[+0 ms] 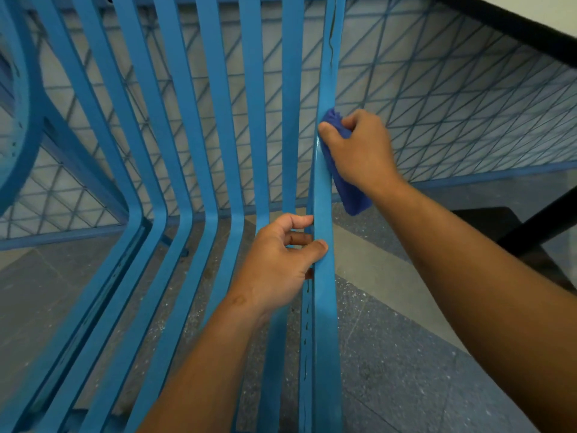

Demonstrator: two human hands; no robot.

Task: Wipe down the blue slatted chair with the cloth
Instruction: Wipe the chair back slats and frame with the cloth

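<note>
Cloth (349, 189) apparently hangs lengthwise along upright slat (324, 189).

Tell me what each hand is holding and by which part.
The right hand grips the dark blue cloth by its upper part against the rightmost slat. The left hand grips that same slat lower down, near its bend.

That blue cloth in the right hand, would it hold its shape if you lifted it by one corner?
Probably not. The cloth bunches under the right hand and its free end droops below the palm, so it looks soft and floppy. It likely weighs little, since a loose grip carries it.
</note>
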